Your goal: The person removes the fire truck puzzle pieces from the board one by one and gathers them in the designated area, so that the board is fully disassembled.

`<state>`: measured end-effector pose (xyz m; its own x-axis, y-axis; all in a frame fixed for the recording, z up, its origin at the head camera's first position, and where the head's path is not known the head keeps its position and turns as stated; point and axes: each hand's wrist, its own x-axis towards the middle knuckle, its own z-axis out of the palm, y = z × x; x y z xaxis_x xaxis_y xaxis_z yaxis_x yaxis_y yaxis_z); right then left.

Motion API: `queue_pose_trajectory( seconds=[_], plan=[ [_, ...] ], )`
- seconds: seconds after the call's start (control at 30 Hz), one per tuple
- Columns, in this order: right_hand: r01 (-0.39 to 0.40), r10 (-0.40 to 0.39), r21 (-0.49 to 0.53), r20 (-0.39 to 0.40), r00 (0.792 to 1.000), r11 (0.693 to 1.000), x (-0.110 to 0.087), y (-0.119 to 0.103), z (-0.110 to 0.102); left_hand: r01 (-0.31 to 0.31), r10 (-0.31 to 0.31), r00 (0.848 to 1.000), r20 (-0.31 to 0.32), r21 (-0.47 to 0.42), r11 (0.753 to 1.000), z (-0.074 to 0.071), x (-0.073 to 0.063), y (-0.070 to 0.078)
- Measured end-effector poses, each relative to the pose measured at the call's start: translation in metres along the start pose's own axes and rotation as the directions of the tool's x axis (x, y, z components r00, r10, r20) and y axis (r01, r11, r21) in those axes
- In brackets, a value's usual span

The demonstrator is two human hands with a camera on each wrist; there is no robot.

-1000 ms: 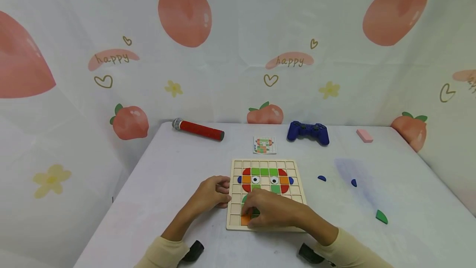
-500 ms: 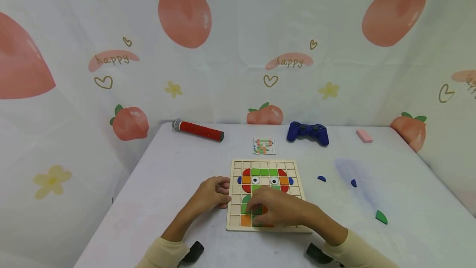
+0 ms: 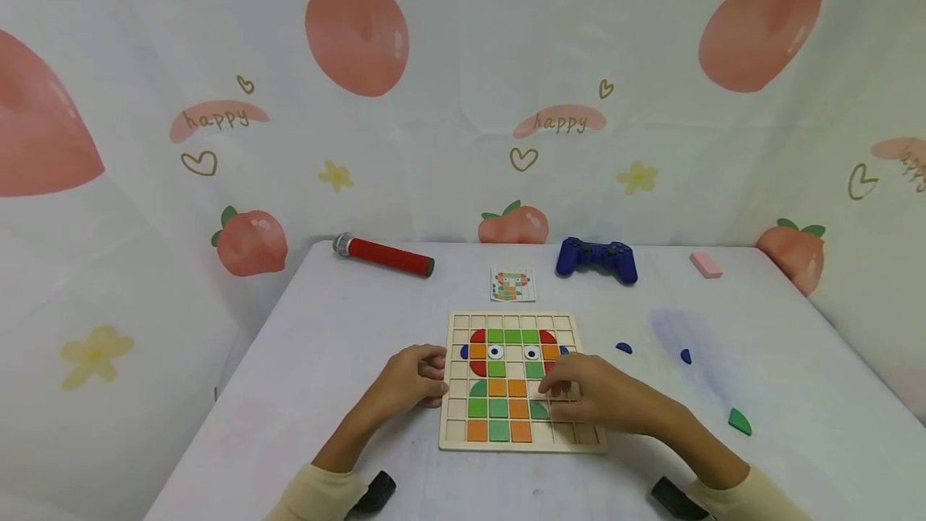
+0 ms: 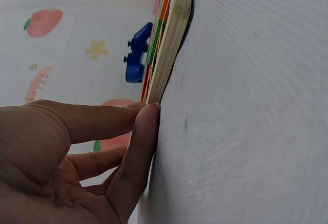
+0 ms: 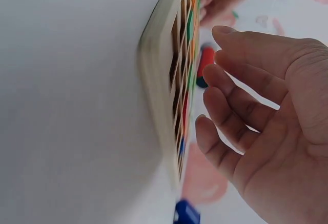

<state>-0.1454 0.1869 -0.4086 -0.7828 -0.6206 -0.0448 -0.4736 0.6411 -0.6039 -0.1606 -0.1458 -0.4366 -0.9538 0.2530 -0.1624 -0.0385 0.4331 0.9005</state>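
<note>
A wooden grid board [image 3: 456, 408] lies on the table, bearing red, orange, green and blue pieces and two round eye pieces [image 3: 495, 352] in a face-like pattern. Below the face, orange and green squares [image 3: 498, 408] fill several cells. My left hand [image 3: 405, 376] pinches the board's left edge between thumb and finger, as the left wrist view shows. Over the board's right part hovers my right hand [image 3: 604, 392], fingers loosely bent and holding nothing. Beside its fingertips is a green quarter-round piece [image 3: 538, 410] in a cell. The right hand covers some cells.
Two blue half-round pieces [image 3: 624, 348] and a green quarter-round piece [image 3: 739, 422] lie loose to the right. Behind the board is a pattern card [image 3: 513, 285]. Along the back are a red microphone [image 3: 387, 256], a blue game controller [image 3: 596, 260] and a pink block [image 3: 705, 265].
My right hand has moved right from the lower-left cells to the board's right part, uncovering the orange and green squares. The left hand has stayed at the left edge.
</note>
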Motion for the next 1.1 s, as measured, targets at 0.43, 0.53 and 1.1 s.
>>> queue_pose_trajectory(
  seconds=[0.43,0.53,1.1],
  plan=[
    [-0.060,0.054,-0.021,-0.203,0.978,0.998,-0.058,0.051,-0.023,0.001,-0.001,1.000,-0.008,0.011,1.000,0.000,-0.001,0.001],
    [-0.042,0.030,-0.040,-0.259,0.965,0.998,-0.072,0.063,-0.027,0.002,-0.002,1.000,-0.007,0.009,1.000,0.000,-0.001,0.001],
    [-0.203,0.170,-0.042,-0.405,0.898,0.978,-0.140,0.106,-0.041,0.009,-0.009,1.000,-0.015,0.011,1.000,0.001,0.000,0.000]
  ],
)
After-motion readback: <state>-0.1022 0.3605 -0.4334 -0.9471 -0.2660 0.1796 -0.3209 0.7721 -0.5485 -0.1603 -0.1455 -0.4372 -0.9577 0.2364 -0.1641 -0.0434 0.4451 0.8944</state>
